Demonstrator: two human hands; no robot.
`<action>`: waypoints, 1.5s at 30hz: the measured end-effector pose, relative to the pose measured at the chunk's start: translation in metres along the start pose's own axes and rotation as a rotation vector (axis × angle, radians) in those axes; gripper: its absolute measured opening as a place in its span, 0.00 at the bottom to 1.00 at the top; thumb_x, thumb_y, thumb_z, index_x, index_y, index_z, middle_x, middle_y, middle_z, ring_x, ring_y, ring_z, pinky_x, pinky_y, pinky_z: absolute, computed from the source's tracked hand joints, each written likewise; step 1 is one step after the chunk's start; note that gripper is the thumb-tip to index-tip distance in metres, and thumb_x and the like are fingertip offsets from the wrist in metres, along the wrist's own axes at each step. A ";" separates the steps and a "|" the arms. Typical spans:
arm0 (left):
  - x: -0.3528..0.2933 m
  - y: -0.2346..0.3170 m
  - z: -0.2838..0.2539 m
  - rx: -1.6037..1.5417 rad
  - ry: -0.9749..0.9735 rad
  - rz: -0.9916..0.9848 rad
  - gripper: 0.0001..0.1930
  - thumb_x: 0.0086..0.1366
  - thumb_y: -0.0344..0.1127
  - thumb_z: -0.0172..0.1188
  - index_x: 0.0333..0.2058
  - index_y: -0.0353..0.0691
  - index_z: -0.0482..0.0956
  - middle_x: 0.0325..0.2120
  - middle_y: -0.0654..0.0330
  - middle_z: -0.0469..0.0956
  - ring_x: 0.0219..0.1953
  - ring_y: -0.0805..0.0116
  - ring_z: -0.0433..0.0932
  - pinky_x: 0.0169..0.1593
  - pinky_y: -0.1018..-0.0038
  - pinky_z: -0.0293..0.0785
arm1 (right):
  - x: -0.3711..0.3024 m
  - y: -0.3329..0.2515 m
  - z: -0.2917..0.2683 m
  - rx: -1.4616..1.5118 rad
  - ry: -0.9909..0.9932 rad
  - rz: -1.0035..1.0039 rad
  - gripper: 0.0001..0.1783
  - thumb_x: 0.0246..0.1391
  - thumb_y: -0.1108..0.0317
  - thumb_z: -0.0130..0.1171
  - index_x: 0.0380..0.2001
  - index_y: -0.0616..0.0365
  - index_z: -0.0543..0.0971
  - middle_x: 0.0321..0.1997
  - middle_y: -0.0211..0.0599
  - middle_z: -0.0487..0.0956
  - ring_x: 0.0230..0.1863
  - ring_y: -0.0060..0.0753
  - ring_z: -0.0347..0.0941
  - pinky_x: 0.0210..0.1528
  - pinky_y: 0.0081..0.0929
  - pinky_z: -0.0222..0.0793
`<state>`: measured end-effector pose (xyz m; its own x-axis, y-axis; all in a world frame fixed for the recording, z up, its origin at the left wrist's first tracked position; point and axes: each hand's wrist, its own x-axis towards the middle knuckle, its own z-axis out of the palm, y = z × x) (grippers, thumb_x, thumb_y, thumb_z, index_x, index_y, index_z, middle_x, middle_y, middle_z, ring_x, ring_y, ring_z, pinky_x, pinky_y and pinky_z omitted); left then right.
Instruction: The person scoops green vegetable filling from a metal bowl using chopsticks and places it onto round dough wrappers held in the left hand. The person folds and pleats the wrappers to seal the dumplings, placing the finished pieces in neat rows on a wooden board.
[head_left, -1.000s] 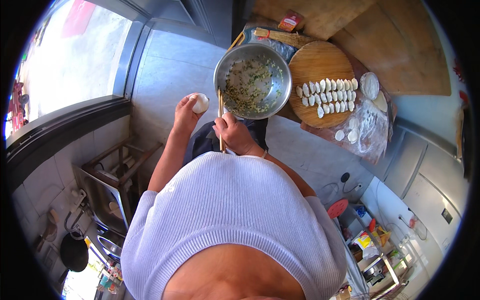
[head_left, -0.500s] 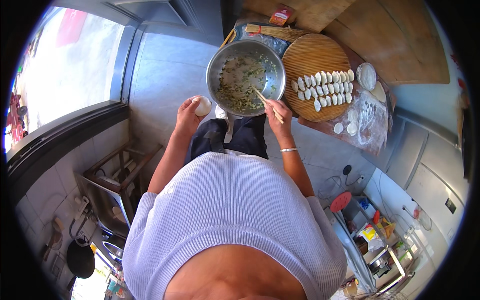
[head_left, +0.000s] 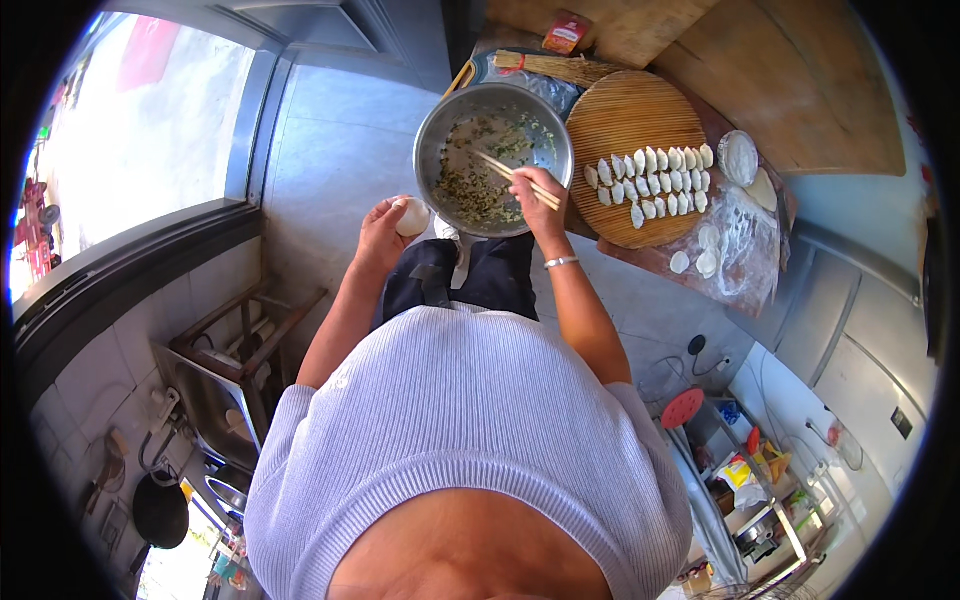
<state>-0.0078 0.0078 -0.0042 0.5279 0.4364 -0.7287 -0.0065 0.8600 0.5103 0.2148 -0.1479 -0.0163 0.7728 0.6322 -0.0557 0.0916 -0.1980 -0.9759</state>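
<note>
My left hand (head_left: 382, 235) is closed on a round, pale dumpling wrapper (head_left: 412, 217), held just left of a large steel bowl (head_left: 428, 190). In my right hand (head_left: 540, 205) is a pair of chopsticks (head_left: 503, 170), whose tips reach into the bowl. A chopped filling (head_left: 468, 190) with green bits lies spread over the bowl's bottom. To the right of the bowl, several rows of folded dumplings (head_left: 650, 185) sit on a round wooden board (head_left: 625, 105). Flat wrappers (head_left: 707, 262) lie beside the board on a floured plastic sheet (head_left: 745, 240).
A small floured dish (head_left: 738, 158) stands right of the board. Behind the bowl lies a bundle of straw-coloured stalks (head_left: 555, 67), with a red packet (head_left: 566, 33) farther back. A metal-framed stand (head_left: 215, 370) is at my left; a cluttered shelf (head_left: 750, 480) is at my right.
My right hand has moved slightly up and left, carrying the chopstick tips farther into the bowl. The wrapper in my left hand has shifted a little to the right and down.
</note>
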 end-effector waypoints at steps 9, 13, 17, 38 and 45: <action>0.002 0.000 -0.002 -0.021 -0.007 -0.001 0.10 0.65 0.34 0.55 0.41 0.35 0.73 0.37 0.55 0.77 0.39 0.61 0.80 0.44 0.65 0.79 | -0.011 0.002 -0.041 -0.094 -0.357 0.118 0.08 0.52 0.69 0.59 0.28 0.64 0.80 0.23 0.36 0.80 0.23 0.24 0.77 0.27 0.21 0.71; 0.007 -0.002 -0.001 -0.032 -0.035 -0.019 0.10 0.65 0.34 0.54 0.42 0.35 0.73 0.37 0.55 0.77 0.39 0.61 0.80 0.43 0.66 0.80 | -0.016 0.011 -0.064 -0.077 -0.141 0.179 0.09 0.55 0.69 0.58 0.33 0.66 0.80 0.25 0.36 0.80 0.25 0.22 0.77 0.28 0.17 0.74; 0.011 -0.001 0.003 -0.020 -0.039 -0.042 0.10 0.66 0.34 0.54 0.43 0.35 0.72 0.38 0.54 0.77 0.39 0.61 0.80 0.43 0.66 0.80 | -0.031 0.026 -0.054 -0.044 -0.159 0.202 0.08 0.54 0.71 0.59 0.33 0.66 0.80 0.28 0.38 0.81 0.26 0.23 0.78 0.28 0.18 0.74; 0.013 -0.010 -0.007 -0.058 -0.016 -0.120 0.13 0.68 0.33 0.48 0.48 0.32 0.67 0.43 0.48 0.74 0.47 0.54 0.76 0.51 0.58 0.75 | -0.049 0.030 -0.049 0.460 0.030 0.726 0.18 0.58 0.57 0.56 0.36 0.64 0.75 0.31 0.37 0.78 0.26 0.29 0.79 0.26 0.23 0.77; 0.012 -0.010 -0.004 -0.007 -0.042 -0.099 0.15 0.67 0.30 0.48 0.50 0.30 0.68 0.45 0.48 0.74 0.47 0.55 0.76 0.52 0.59 0.75 | -0.060 0.037 -0.047 0.628 0.090 0.772 0.16 0.58 0.57 0.57 0.35 0.62 0.75 0.30 0.36 0.79 0.26 0.30 0.79 0.26 0.24 0.77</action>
<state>-0.0043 0.0051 -0.0198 0.5610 0.3383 -0.7555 0.0414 0.9001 0.4338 0.2013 -0.2289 -0.0393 0.5274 0.4333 -0.7308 -0.7843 -0.0824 -0.6148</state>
